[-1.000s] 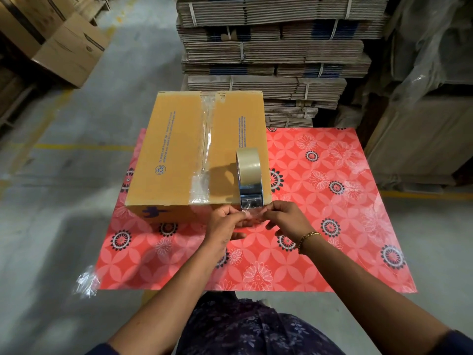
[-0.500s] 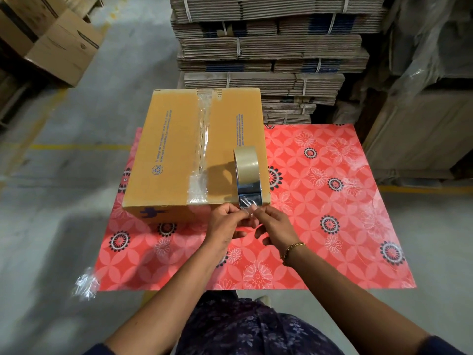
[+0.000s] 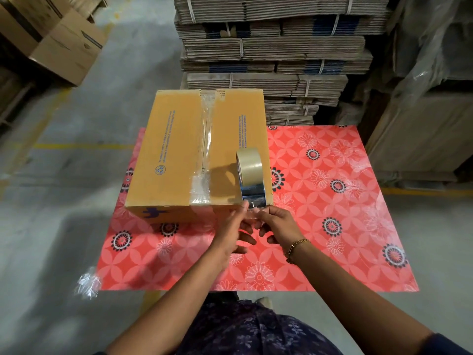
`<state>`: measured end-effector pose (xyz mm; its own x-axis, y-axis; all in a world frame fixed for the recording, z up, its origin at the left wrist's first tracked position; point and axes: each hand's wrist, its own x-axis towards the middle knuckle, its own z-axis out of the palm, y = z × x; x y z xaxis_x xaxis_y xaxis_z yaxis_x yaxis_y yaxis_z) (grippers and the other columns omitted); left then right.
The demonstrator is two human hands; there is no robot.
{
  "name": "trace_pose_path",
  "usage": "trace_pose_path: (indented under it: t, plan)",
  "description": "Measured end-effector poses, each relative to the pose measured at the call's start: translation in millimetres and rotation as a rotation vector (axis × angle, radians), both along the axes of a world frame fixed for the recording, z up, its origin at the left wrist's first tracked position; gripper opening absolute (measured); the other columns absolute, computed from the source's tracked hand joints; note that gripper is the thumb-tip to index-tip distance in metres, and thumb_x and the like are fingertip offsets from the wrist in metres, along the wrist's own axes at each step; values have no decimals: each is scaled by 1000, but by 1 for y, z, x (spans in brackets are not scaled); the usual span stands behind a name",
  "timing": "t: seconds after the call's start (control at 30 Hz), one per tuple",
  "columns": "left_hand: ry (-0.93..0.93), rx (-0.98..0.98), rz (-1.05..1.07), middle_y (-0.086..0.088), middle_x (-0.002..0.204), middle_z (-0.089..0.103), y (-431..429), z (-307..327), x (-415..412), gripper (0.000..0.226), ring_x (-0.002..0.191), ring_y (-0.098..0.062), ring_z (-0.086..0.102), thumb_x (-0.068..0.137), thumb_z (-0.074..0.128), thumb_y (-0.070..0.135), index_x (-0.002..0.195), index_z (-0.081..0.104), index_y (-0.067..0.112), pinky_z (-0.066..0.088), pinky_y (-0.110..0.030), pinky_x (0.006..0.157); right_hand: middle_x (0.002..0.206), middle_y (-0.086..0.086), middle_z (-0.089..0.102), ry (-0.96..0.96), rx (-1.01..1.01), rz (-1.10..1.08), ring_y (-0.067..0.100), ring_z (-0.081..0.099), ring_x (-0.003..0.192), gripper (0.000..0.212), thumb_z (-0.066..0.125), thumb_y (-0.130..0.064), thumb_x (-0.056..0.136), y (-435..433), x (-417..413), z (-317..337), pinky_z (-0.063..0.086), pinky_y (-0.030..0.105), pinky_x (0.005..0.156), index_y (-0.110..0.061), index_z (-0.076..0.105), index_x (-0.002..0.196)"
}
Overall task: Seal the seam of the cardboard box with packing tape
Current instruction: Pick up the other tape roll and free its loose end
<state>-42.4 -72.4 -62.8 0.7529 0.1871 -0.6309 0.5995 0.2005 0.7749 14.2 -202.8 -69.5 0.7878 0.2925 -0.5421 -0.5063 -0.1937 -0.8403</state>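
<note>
A closed brown cardboard box [image 3: 176,149] sits on the left part of a red flowered table [image 3: 332,226]. Clear tape [image 3: 206,139] runs along its top seam from far edge to near edge. A roll of clear packing tape [image 3: 249,172] stands on edge at the box's near right corner. Its loose end hangs over the near edge. My left hand [image 3: 234,226] and my right hand [image 3: 277,221] meet just below the roll, fingertips pinching that loose tape end between them.
Bundled stacks of flat cardboard [image 3: 276,55] rise behind the table. More boxes [image 3: 58,39] lie at the far left on the grey floor. A plastic-wrapped pallet [image 3: 430,98] stands at the right. A crumpled scrap of tape [image 3: 87,283] hangs at the table's near left corner.
My hands have drawn closer together under the roll, and the right hand has shifted slightly left. The roll and box stay in place.
</note>
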Motion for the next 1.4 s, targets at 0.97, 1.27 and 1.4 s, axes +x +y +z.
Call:
trace_pose_path:
  t: [0.97,1.27,1.4]
  plan:
    - [-190,69,20,-5,61,58,-8,-13,3,34,53,-16,62,103,55,32,73,64,18,45,-23,43,59,5,66,-193,-78,302,12,58,49,32,59,-27,99,-18,15,7,38,21,42,-15,66,70]
    - [-155,-11,-203,-2,71,68,8,-22,8,35,67,-16,69,106,47,28,109,61,-5,58,-32,56,68,5,65,-44,-13,373,17,61,62,30,48,-29,104,-23,19,-1,42,25,47,-11,62,83]
    - [-146,-31,-235,-6,79,68,14,-26,12,25,69,-15,71,106,48,24,94,65,10,57,-29,51,70,5,67,-38,-46,383,15,63,61,29,52,-26,102,-26,24,-4,43,22,46,-1,64,93]
